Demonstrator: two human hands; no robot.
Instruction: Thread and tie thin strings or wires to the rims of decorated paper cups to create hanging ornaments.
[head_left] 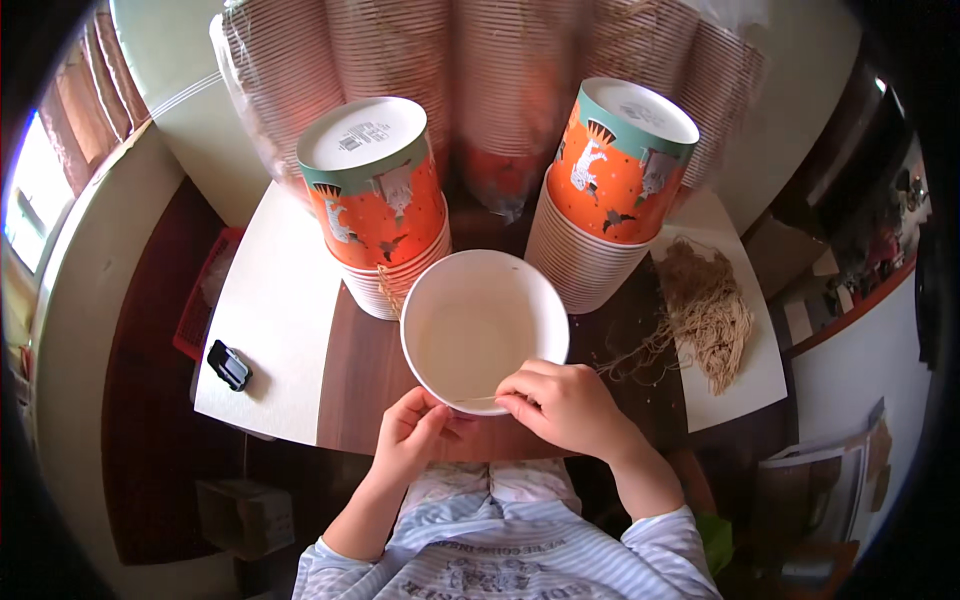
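Note:
A white-walled paper bucket [470, 320] stands at the table's front edge with its mouth toward me. My right hand [565, 400] is closed at the near right rim, its thumb and finger pinching a thin beige string [474, 399]. The string runs left along the inside of the near rim. At the near left rim, my left hand [408, 430] has thumb and forefinger pressed together; what they hold, if anything, is too small to make out. Behind the bucket, upside-down orange and green paper buckets top a left stack [375, 205] and a right stack [620, 170].
Plastic-wrapped bucket stacks [510, 80] line the back. A tangled heap of beige strings [710, 310] lies on the table's right side, loose strands trailing toward the middle. A small black plastic object [229, 366] rests on the white left part. A red crate [205, 295] sits beyond the left edge.

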